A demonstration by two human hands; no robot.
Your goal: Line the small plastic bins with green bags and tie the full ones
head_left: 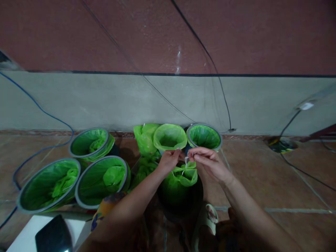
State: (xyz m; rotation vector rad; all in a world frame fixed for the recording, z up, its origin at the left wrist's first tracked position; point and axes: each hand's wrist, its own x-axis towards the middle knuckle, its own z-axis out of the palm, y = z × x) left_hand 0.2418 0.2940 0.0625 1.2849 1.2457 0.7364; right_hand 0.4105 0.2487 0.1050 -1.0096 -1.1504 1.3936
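In the middle of the head view a green plastic bag (177,185) sits in a dark bin (195,206), its mouth gathered. A white drawstring (186,161) rises from the bag's mouth in a small loop. My left hand (170,160) is closed in a pinch, holding the string from the left. Opposite it, my right hand (210,161) pinches the string between thumb and forefinger. Both hands are just above the bag. Behind them stand a bin with a light green liner (170,134) and a grey-rimmed bin (204,136) lined in green.
Several grey-rimmed bins with green liners stand at the left, including a near bin (78,175). A filled green bag (145,138) leans near the wall. A blue cable (42,110) crosses the left floor. A black device (54,234) lies on a white surface (25,234).
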